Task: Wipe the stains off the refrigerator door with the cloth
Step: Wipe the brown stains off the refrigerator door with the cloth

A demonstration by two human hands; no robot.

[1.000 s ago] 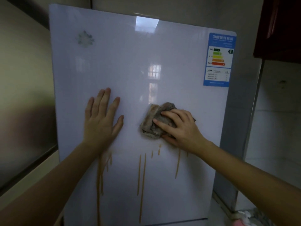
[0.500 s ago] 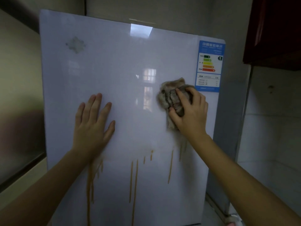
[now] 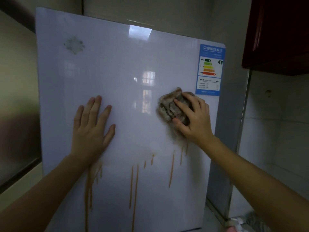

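The white refrigerator door [image 3: 127, 67] fills the middle of the head view. Several thin orange-brown drip stains [image 3: 134, 185] run down its lower half, with a faint smear [image 3: 181, 139] under my right wrist. My right hand [image 3: 194, 118] presses a crumpled grey-brown cloth [image 3: 167, 106] against the door's right side, just below the blue energy label [image 3: 209, 69]. My left hand [image 3: 92, 128] lies flat on the door to the left, fingers spread, holding nothing.
A pale snowflake-shaped mark [image 3: 74, 45] sits at the door's upper left. A dark red cabinet [image 3: 277, 34] hangs at the upper right beside a tiled wall [image 3: 275, 124]. A wall panel [image 3: 16, 97] stands to the left. Cloth items [image 3: 242, 223] lie on the floor, lower right.
My right hand swept the cloth from the door's middle up and to the right, near the label, then slightly down. The stain patch there has thinned. My left hand stays flat.
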